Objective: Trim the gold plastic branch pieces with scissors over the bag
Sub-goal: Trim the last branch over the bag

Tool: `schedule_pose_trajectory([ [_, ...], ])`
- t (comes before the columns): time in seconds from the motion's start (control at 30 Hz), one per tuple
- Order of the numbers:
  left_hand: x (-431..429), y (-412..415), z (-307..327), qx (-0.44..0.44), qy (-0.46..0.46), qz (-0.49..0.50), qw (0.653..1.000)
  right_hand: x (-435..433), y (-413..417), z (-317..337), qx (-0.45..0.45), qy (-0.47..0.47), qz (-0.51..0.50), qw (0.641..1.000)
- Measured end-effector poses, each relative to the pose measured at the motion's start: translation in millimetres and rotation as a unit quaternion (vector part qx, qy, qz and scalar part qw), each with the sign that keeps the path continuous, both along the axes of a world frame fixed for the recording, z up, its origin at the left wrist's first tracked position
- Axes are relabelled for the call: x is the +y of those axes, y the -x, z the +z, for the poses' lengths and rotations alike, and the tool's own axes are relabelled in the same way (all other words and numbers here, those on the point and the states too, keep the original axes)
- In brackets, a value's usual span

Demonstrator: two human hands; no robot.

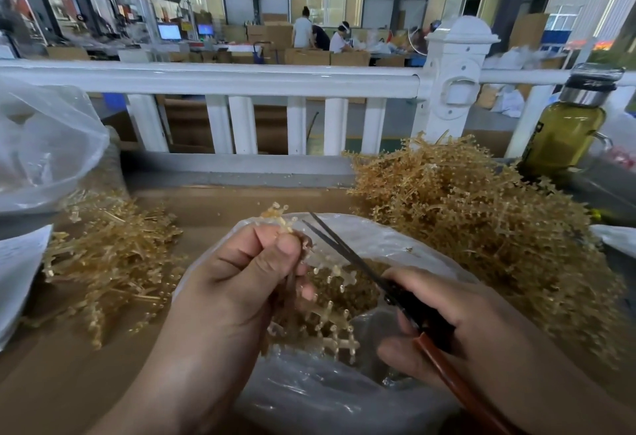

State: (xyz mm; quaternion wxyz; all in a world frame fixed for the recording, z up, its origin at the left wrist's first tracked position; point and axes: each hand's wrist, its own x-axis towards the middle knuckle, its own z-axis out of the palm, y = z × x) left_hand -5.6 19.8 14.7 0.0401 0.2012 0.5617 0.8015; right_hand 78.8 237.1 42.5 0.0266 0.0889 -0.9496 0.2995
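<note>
- A left hand (241, 276) pinches a gold branch (327, 324) between thumb and curled fingers, over the open bag (309, 400) that sits under both hands.
- The right hand (444, 324) grips the scissors (330, 245) by the handles, blades slightly parted, tips just beside the left thumb.
- The branch looks light, thin and springy, likely to flex under the blades; best pinched on the stem, close to the cut.
- Gold piles (464, 214) lie outside each hand.
- No writing is legible.
</note>
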Motion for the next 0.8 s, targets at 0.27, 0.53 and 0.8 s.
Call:
schedule_pose_trajectory([
  [0.27, 9, -9, -3, 0.036, 0.039, 0.015, 0.998, -3, 0, -1, 0.032, -0.052, -0.006, 0.998],
  [0.53, 13, -11, -5, 0.052, 0.043, 0.046, 0.997, -8, -2, -6, 0.083, -0.043, 0.001, 0.996],
  [0.8, 15, -11, -5, -0.006, -0.004, 0.029, 1.0, -16, -1, -13, 0.171, -0.047, -0.027, 0.984],
])
